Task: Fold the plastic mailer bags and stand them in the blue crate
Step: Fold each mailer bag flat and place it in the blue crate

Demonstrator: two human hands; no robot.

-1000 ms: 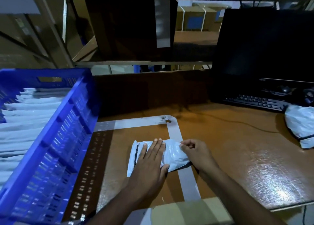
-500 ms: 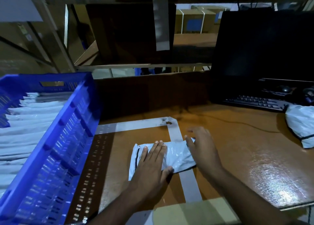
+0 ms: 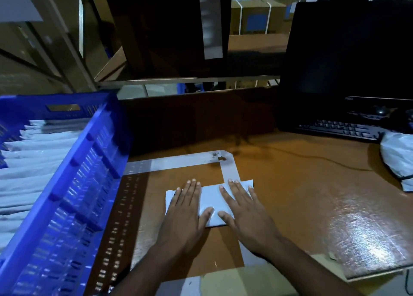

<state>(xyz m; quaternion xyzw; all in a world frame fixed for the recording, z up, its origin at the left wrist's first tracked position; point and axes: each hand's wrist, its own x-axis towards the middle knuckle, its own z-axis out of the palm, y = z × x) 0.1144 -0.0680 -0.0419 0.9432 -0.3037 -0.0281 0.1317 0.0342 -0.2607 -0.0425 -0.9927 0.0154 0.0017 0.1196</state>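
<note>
Two bare forearms entered frame from bottom edge. No sleeve, cuff or glove showed on either arm up to picture edge. Left hand (image 3: 183,213) bare: no ring, no watch, no band at wrist. Right hand (image 3: 244,215) likewise bare, nothing worn at wrist. Fingernails short, pale at tips, visible on most fingers (image 3: 192,185). Rest of body out of view; clothing could not be told.

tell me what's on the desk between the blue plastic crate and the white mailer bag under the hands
In the head view, bare brown desk with a dark dotted strip separates blue plastic crate from white mailer bag.
</note>
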